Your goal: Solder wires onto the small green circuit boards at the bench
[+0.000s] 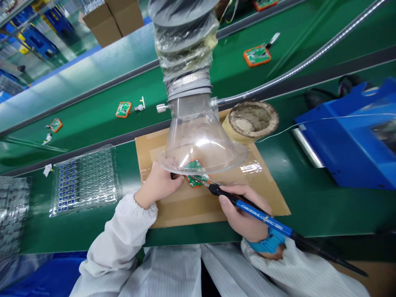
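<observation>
A small green circuit board (195,172) with an orange edge lies on a cardboard sheet (185,206), under a clear funnel-shaped extraction hood (201,140). My left hand (158,184) is closed at the board's left edge, its fingertips partly hidden behind the hood's rim. My right hand (244,212) grips a blue-handled soldering iron (247,206) like a pen. The iron's tip touches the board. A blue strap (267,243) wraps my right wrist.
A clear tray of small blue parts (83,179) lies left of the cardboard. A worn sponge holder (251,120) stands behind it, a blue machine (349,140) at the right. Several circuit boards (123,109) ride the green conveyor beyond. A flexible metal hose (297,68) crosses the top right.
</observation>
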Available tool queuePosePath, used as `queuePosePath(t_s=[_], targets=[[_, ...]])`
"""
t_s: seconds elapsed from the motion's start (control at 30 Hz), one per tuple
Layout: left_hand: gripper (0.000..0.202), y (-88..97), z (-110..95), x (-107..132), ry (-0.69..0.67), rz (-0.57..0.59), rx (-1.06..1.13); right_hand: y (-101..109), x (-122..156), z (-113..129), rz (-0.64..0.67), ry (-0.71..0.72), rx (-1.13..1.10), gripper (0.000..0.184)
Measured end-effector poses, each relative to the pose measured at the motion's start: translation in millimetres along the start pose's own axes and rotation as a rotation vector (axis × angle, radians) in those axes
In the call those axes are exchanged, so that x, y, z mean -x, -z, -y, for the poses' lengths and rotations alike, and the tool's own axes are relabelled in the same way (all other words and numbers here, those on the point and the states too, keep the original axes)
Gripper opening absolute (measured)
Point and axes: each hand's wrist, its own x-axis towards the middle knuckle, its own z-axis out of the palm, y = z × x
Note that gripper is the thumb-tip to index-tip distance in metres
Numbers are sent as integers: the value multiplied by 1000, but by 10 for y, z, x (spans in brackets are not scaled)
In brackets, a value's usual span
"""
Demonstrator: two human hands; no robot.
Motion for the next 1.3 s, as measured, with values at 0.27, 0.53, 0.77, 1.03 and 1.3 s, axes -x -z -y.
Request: queuePosePath(t_s=[0.27, 0.53, 0.77, 1.03, 1.3], targets=[[5, -4, 1, -5, -23, -12, 18, 19, 37, -51, -33, -80, -40, 8], [5, 2, -20, 8, -36, -16, 41, 13, 56, -88, -2, -167, -62, 13], [16, 112, -42, 53, -33, 35, 195, -62, -28, -101, 129, -97, -19, 24], [29, 519, 507, -3, 510, 129, 941, -37, 48, -130, -69, -165, -82, 28], [11, 1292, 1139, -906, 646, -442, 165, -31, 16, -20, -127, -208, -249, 33]])
